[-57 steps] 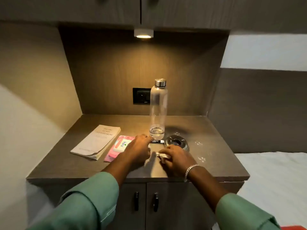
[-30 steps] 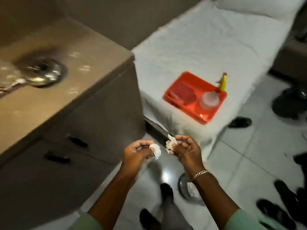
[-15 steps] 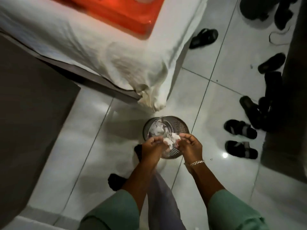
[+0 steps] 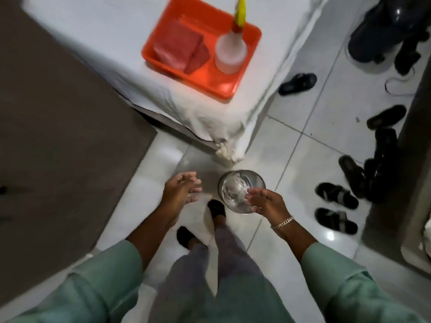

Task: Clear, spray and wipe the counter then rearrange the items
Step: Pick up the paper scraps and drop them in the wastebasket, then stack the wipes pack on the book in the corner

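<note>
I look down at the tiled floor. A round metal mesh bin (image 4: 235, 183) stands there with crumpled white paper inside. My left hand (image 4: 180, 190) hovers left of the bin, fingers spread and empty. My right hand (image 4: 264, 201), with a chain bracelet at the wrist, is over the bin's near right rim, also open and empty. On the white bed sits an orange tray (image 4: 224, 87) holding a folded red cloth (image 4: 180, 48) and a translucent spray bottle (image 4: 229, 52) with a yellow and red nozzle. The brown cabinet side (image 4: 58, 136) fills the left.
Several black sandals and shoes (image 4: 335, 197) lie scattered on the floor at the right. The bed corner (image 4: 229, 150) with hanging sheet sits just beyond the bin. My feet in dark slippers (image 4: 215, 208) stand next to the bin.
I turned from the counter carrying paper scraps in both hands, held them over the bin, and now both hands are open and apart, with paper lying in the bin.
</note>
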